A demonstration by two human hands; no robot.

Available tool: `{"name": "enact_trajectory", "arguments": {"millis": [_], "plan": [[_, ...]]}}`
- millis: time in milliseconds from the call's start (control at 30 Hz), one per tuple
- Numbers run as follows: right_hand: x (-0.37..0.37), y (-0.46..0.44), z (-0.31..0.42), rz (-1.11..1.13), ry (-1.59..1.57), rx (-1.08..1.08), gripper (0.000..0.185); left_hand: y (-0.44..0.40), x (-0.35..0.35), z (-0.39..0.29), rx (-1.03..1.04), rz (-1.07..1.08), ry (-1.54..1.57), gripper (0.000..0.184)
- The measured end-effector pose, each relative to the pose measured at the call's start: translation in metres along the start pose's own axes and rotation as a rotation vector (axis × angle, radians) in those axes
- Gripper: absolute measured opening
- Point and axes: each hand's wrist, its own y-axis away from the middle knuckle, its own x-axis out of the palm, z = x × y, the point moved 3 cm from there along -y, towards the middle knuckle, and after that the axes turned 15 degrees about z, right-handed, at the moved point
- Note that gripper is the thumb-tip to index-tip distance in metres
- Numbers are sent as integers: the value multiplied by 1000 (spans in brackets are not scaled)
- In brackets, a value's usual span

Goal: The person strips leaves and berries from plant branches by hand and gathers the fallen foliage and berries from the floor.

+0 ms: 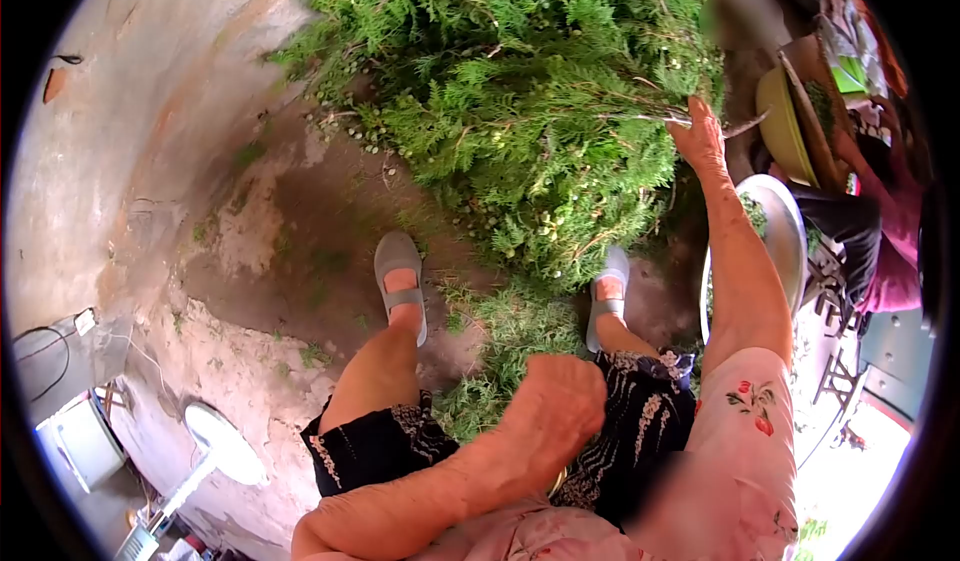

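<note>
A large heap of green evergreen branches (540,111), with scale-like leaves and small pale cones, lies on the floor in front of me. At its right edge my right hand (699,139) is stretched out and closed round a thin branch stem. The leafy part of that branch merges with the heap, so its extent is unclear. My left hand (562,406) is bent in front of my lap in a fist, its back towards me. Its curled fingers are hidden, and I cannot make out anything in them. Loose green sprigs (520,336) lie between my feet.
On the right stand a wide metal basin (795,226) and a yellow tub (785,126). A person in a pink top (900,231) sits behind them. A worn wall (100,151) runs along the left, with a white fan (225,444) at lower left.
</note>
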Motion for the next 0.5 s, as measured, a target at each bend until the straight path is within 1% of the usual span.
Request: {"name": "enact_trajectory", "arguments": {"millis": [33, 67, 100, 167, 233, 300, 367, 433, 500], "plan": [[0, 5, 11, 51, -22, 24, 65, -4, 2, -3, 15, -55, 52, 16], [-2, 10, 18, 195, 21, 112, 67, -6, 4, -6, 32, -109, 105, 15], [-12, 21, 32, 334, 69, 200, 69, -8, 7, -8, 26, -104, 108, 15], [-1, 36, 30, 329, 100, 154, 62, -10, 8, -11, 16, -112, 41, 16], [11, 47, 24, 403, 39, 133, 54, -8, 2, -10, 36, -101, 22, 15], [22, 60, 19, 266, 99, 63, 49, -8, -1, -9, 60, -92, 2, 14], [33, 69, 18, 273, 134, 58, 50, -10, -2, -10, 91, -125, 44, 13], [46, 86, 20, 339, 283, 51, 46, -11, -4, -13, 94, -140, 47, 13], [56, 98, 14, 532, -231, 198, 46, -13, -4, -14, 88, -160, 45, 13]]}}
